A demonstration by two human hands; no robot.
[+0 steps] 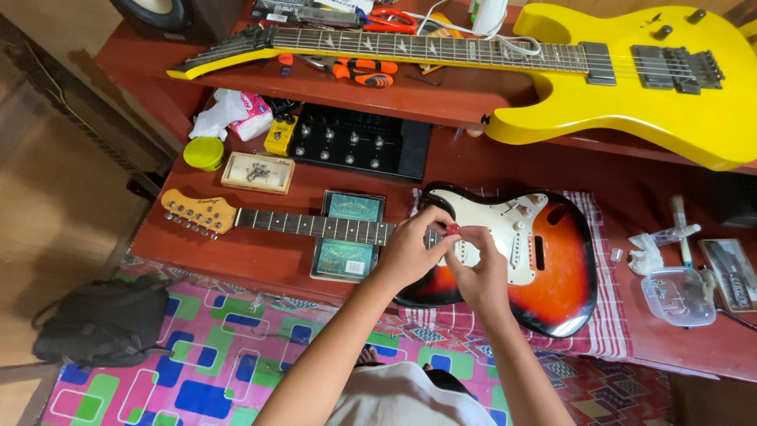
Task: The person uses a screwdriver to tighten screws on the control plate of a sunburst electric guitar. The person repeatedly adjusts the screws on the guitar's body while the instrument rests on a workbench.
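Note:
A sunburst electric guitar (552,276) with a white pickguard lies flat on a red-striped cloth (607,331). Its neck (315,225) runs left over a green booklet (347,237) to the headstock (197,211). My left hand (410,252) and my right hand (477,264) meet over the point where the neck joins the body. Together they pinch a small red object (454,229), which looks like a pick. The fingers hide most of it.
A yellow electric guitar (631,87) lies on the upper shelf with orange-handled pliers (363,71) and red scissors (390,20). A black pedal unit (359,142), a tray of screws (258,172), a green lid (204,152) and a clear container (678,296) sit on the table. A black bag (102,323) lies on the floor.

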